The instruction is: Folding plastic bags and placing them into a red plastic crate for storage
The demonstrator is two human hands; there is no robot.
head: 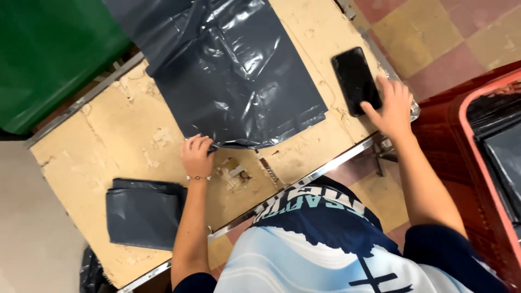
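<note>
On the worn tabletop (125,130), left hand (196,154) pinches the grey poly bag (239,70) corner at 6 o'clock, right hand (392,106), fingers loose, touches the phone (355,80) at 3 o'clock; best keep that pinch firm, film flat.

Cut off at twelve o'clock: grey plastic bag (239,70), upper end past the frame edge. Tucked under that bag's lower corner: fingertips of left hand (196,154), grip impossible to judge. Partly covered by right hand (392,106): lower right corner of black phone (355,80). Cropped at ten o'clock: green bin (49,49), only one side in view. Clipped at three o'clock: red crate (477,157), contents dark, shiny, unreadable in kind. Cut at seven o'clock: black bag (89,274) below the worn table (108,135), shape unclear. Folded grey bags (144,214): count of layers too fine to tell. Hidden beneath torso: table's near edge.
</note>
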